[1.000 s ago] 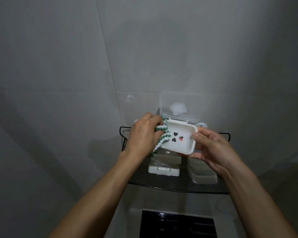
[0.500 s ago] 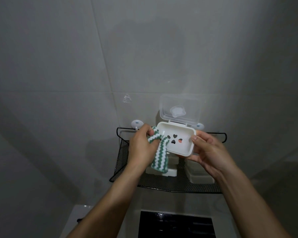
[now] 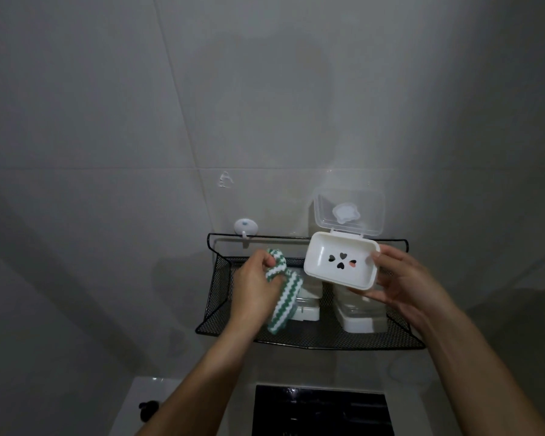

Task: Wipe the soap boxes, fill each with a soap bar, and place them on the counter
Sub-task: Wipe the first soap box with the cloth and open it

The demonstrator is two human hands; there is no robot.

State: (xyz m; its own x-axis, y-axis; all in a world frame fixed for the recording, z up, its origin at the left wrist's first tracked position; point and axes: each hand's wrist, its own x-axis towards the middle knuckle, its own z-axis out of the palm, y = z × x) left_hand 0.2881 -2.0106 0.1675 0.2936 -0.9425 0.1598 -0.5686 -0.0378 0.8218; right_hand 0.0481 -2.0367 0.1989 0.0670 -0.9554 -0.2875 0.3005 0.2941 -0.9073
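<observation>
Left of centre, the left hand (image 3: pixel 255 286) clenches a green-and-white cloth (image 3: pixel 283 294), which hangs apart from the box (image 3: pixel 340 265). At centre right, the right hand (image 3: pixel 400 283) grasps the box, lid (image 3: pixel 348 214) open, above the rack (image 3: pixel 309 336) holding 2 stacks (image 3: pixel 361 313).

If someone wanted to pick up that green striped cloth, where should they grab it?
Probably by the bunched top of the cloth, coming from the left, where the left hand already grips it. The rest hangs loose over the mesh shelf, and the open soap box in the right hand crowds the right side.
</observation>
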